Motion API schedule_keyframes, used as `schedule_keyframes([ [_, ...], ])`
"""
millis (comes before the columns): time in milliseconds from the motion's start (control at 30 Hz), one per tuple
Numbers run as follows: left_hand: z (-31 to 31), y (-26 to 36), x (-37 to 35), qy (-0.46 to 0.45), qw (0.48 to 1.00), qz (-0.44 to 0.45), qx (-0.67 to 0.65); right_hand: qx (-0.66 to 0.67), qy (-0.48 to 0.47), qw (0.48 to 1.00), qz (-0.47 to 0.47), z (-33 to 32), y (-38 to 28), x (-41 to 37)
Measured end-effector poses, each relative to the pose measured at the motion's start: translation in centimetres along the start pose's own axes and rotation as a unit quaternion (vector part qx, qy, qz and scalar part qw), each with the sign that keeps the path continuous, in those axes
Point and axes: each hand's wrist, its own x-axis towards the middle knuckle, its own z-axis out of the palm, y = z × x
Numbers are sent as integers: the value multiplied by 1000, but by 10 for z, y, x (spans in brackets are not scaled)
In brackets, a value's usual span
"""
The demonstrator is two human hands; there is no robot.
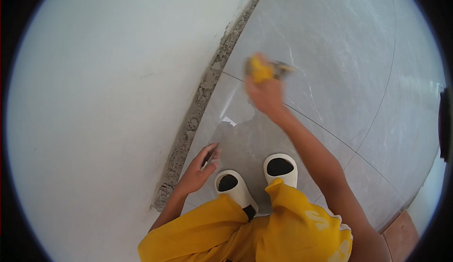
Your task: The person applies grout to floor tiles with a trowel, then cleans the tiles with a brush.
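My right hand (267, 92) is wrapped round a yellow-and-black hand tool (261, 70), held over the grey floor tiles (330, 40). Motion blurs both, so the tool's exact kind does not show. My left hand (199, 170) is low on the left, beside the rough gap along the wall. Its fingers are curled, with the thumb apart from them, and I make out nothing held between them. A small white patch (229, 121), perhaps a reflection, shows on the tile between my hands.
A pale wall (94, 97) rises on the left, with a rough mortar strip (203, 92) along its foot. Thin joints divide the tiles. My feet in white slippers (281, 166) stand on them. Reddish tile (401, 236) shows at lower right, and a dark object (444, 125) at the right edge.
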Motion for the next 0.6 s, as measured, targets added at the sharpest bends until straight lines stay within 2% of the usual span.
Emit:
schedule_keyframes([
  [33,-2,-4,-4,8,1000,-1,-5,-57,54,992,-96,-23,23,-14],
  [100,-5,-8,-11,25,999,-29,-34,86,28,992,88,-71,38,-43],
  [200,-4,-10,-9,22,998,-37,-45,161,119,975,99,-22,60,-71],
  [267,-1,-6,-7,8,999,-30,-30,-39,157,982,-98,35,29,-46],
  [333,0,7,-1,-12,1000,-13,-7,57,123,988,-73,77,-10,-11],
  [367,0,12,1,-9,1000,-6,4,103,67,992,-14,77,-21,2],
  [433,-3,14,-1,-4,1000,7,24,194,-50,975,100,66,-41,24],
  [500,-10,11,-8,1,999,22,23,84,45,994,-63,32,-19,9],
  [567,-11,-3,-18,18,1000,3,1,45,27,997,-58,-28,0,-27],
  [600,-13,-12,-21,32,999,-16,-13,-19,37,997,-63,-49,16,-50],
])
